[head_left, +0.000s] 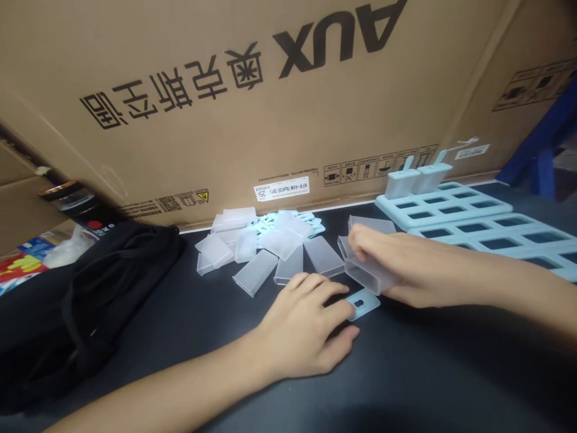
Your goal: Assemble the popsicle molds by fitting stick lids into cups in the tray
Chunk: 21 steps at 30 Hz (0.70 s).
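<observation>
My right hand (396,261) is closed around a translucent frosted popsicle mould sleeve (367,273), its open end facing down toward me. Just below it, a light blue popsicle lid (364,305) with a slot in its middle lies on the dark table. My left hand (311,325) rests palm down beside this lid. Its fingers are apart, and the index fingertip touches the lid's left edge. More sleeves (256,272) lie loosely heaped beyond my left hand. Behind and partly under them is a pile of light blue lids (265,225).
At the right lie two light blue trays (451,207) with rectangular openings; two sleeves with stick lids (402,180) stand in the far one. A large cardboard box (202,138) walls off the back. A black cloth bag (99,300) and a dark bottle (85,207) are at left.
</observation>
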### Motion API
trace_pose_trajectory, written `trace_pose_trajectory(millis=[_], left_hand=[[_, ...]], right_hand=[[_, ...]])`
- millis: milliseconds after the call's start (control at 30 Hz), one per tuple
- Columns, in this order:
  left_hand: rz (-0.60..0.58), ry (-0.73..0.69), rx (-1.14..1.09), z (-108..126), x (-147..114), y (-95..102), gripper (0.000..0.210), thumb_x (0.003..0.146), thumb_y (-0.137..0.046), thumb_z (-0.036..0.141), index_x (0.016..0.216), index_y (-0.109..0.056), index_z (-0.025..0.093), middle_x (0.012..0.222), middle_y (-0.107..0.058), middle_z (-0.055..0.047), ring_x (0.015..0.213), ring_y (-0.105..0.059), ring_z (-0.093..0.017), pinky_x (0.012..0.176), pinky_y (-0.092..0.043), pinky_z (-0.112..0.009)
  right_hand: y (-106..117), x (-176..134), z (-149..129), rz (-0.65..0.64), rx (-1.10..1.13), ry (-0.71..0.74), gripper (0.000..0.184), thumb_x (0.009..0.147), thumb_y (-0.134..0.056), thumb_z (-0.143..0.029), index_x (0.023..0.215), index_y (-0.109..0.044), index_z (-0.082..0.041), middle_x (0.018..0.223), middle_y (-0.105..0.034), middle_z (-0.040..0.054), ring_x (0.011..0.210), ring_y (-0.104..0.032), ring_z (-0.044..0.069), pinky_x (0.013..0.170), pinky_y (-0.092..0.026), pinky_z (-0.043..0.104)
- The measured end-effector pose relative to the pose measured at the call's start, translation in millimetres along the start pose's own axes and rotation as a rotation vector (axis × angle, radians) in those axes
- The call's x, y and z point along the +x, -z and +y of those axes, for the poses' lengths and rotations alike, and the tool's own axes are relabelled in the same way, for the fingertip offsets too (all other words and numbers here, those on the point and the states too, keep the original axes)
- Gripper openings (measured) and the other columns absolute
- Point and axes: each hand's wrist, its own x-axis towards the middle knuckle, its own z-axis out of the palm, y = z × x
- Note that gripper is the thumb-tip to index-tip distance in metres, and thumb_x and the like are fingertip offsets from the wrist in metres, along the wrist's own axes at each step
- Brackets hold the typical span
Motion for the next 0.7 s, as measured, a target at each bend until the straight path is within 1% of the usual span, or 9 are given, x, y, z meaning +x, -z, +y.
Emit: trace_pose_trajectory(millis=[67, 133, 233, 333, 400, 467, 500, 567, 700], left_hand=[[0.007, 0.01, -0.003, -0.8, -0.6, -0.5, 0.017, 0.096, -0.054, 0.036, 0.1, -0.063, 0.022, 0.118, -0.066, -0.002, 0.108, -0.057, -0.022, 0.093, -0.042, -0.039], [0.016, 0.038, 0.001, -1.7, -1.5, -1.4, 0.016, 0.095, -0.054, 0.034, 0.097, -0.062, 0.021, 0.11, -0.068, -0.002, 0.104, -0.058, -0.021, 0.09, -0.042, -0.039], [0.036, 0.109, -0.004, -3.0, -2.6, -2.5, 0.012, 0.094, -0.054, 0.031, 0.094, -0.057, 0.019, 0.1, -0.069, -0.003, 0.097, -0.06, -0.021, 0.085, -0.043, -0.039], [0.059, 0.169, -0.044, -3.6, -2.6, -2.3, 0.013, 0.091, -0.057, 0.031, 0.096, -0.051, 0.02, 0.094, -0.068, -0.002, 0.093, -0.06, -0.021, 0.086, -0.043, -0.039], [0.076, 0.198, -0.065, -3.2, -2.0, -1.3, 0.018, 0.089, -0.06, 0.032, 0.096, -0.047, 0.021, 0.095, -0.067, -0.001, 0.093, -0.06, -0.021, 0.09, -0.042, -0.041], [0.099, 0.235, -0.071, -2.5, -1.1, -0.4, 0.025, 0.085, -0.064, 0.034, 0.097, -0.045, 0.021, 0.094, -0.065, -0.001, 0.092, -0.059, -0.021, 0.095, -0.041, -0.042], [0.112, 0.253, -0.071, -2.3, -0.7, -0.1, 0.029, 0.083, -0.066, 0.035, 0.096, -0.044, 0.022, 0.093, -0.064, 0.0, 0.091, -0.059, -0.021, 0.095, -0.041, -0.043], [0.134, 0.283, -0.076, -2.3, 0.0, 0.0, 0.033, 0.08, -0.069, 0.035, 0.095, -0.042, 0.022, 0.089, -0.062, 0.001, 0.087, -0.058, -0.02, 0.095, -0.041, -0.042], [0.164, 0.307, -0.119, -4.6, 0.2, -1.2, 0.036, 0.078, -0.07, 0.033, 0.094, -0.04, 0.023, 0.089, -0.062, 0.002, 0.085, -0.059, -0.019, 0.093, -0.043, -0.04]], right_hand=[[5.5, 0.5, -0.9, -0.117, 0.028, 0.041, 0.011, 0.079, -0.058, -0.022, 0.086, -0.05, -0.025, 0.083, -0.06, 0.0024, 0.069, -0.054, 0.017, 0.059, -0.037, 0.029], [10.5, 1.2, -3.4, -0.17, 0.068, 0.042, 0.007, 0.084, -0.059, -0.028, 0.085, -0.053, -0.025, 0.077, -0.061, 0.0007, 0.068, -0.056, 0.017, 0.059, -0.038, 0.028], [15.1, 1.1, -7.0, -0.134, 0.12, 0.049, 0.01, 0.085, -0.061, -0.035, 0.089, -0.058, -0.026, 0.08, -0.063, 0.0005, 0.073, -0.06, 0.018, 0.065, -0.044, 0.03], [16.1, -1.0, -6.5, -0.072, 0.141, 0.079, 0.015, 0.086, -0.057, -0.031, 0.1, -0.063, -0.027, 0.099, -0.065, 0.004, 0.086, -0.062, 0.02, 0.075, -0.049, 0.032], [15.0, -2.9, -4.0, -0.034, 0.154, 0.065, 0.029, 0.087, -0.058, -0.031, 0.116, -0.061, -0.029, 0.108, -0.066, 0.0042, 0.087, -0.063, 0.019, 0.072, -0.05, 0.03], [13.1, -4.3, -1.6, 0.006, 0.172, 0.055, 0.042, 0.084, -0.064, -0.033, 0.126, -0.058, -0.03, 0.107, -0.068, 0.0035, 0.08, -0.064, 0.018, 0.063, -0.048, 0.027], [12.0, -4.5, -1.2, 0.018, 0.177, 0.059, 0.044, 0.083, -0.066, -0.034, 0.125, -0.059, -0.03, 0.105, -0.069, 0.0031, 0.077, -0.064, 0.017, 0.061, -0.047, 0.027], [9.9, -3.6, -2.3, 0.013, 0.168, 0.082, 0.038, 0.081, -0.067, -0.033, 0.119, -0.062, -0.028, 0.101, -0.07, 0.0022, 0.076, -0.064, 0.017, 0.062, -0.047, 0.026], [7.5, 0.5, -8.3, -0.032, 0.164, 0.104, 0.03, 0.084, -0.065, -0.032, 0.114, -0.064, -0.026, 0.099, -0.071, 0.0014, 0.077, -0.065, 0.015, 0.066, -0.048, 0.026]])
